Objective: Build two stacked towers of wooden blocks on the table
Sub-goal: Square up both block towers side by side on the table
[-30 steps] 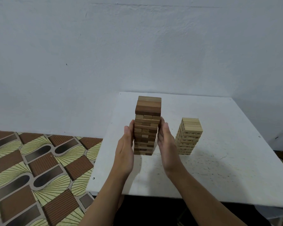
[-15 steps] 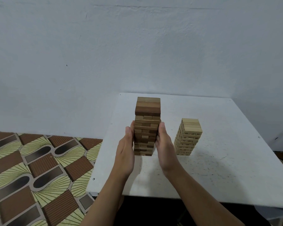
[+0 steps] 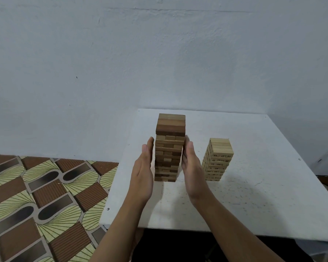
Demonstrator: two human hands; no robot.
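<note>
A tall tower of mixed dark and light wooden blocks stands upright on the white table. To its right, apart from it, is a shorter tower of pale numbered blocks. My left hand is flat, palm facing the tall tower's left side, with a thin gap between them. My right hand is flat along the tower's right side, its fingertips at the tower's edge. Neither hand holds a block.
A pale wall rises directly behind the table. Left of the table lies a floor with a brown, black and yellow pattern. The table's front edge runs just above my forearms.
Both hands stay on either side of the tall tower; they pressed in slightly half a second ago and now sit a little wider. Both towers are unmoved.
</note>
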